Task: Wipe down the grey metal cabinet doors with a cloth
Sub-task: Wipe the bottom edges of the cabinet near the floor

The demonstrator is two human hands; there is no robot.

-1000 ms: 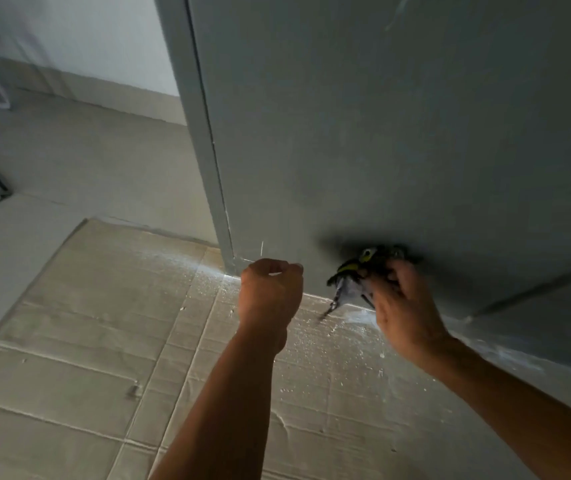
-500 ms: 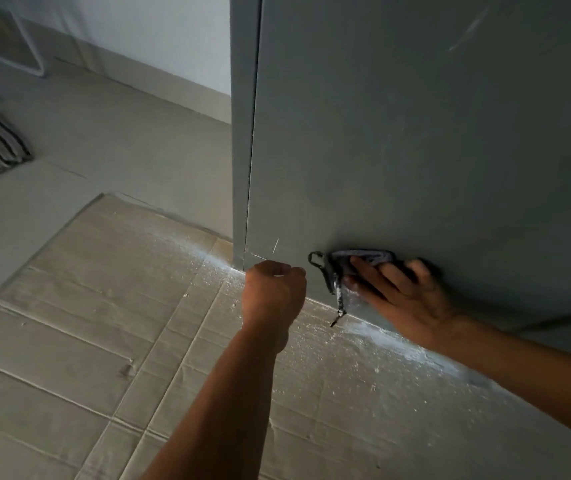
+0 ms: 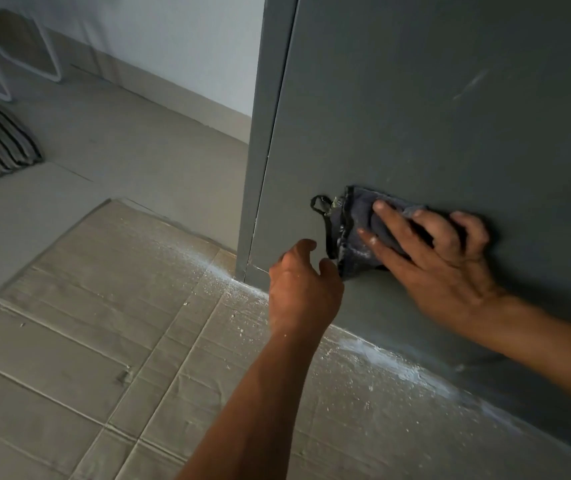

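Lying under right hand (image 3: pixel 450 268), cloth (image 3: pixel 355 220) against door (image 3: pixel 415 98).

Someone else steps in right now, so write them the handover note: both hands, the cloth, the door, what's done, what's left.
Right hand: fingers spread, presses the dark cloth flat on the grey cabinet door, low down near its left edge.
Left hand: loosely curled, holds nothing, just beside the cloth's black strap.
Done: the frame does not show how much of the door is wiped.
Left, as far as I can judge: a pale streak higher on the door, and white dust along its bottom edge and on the cardboard below.
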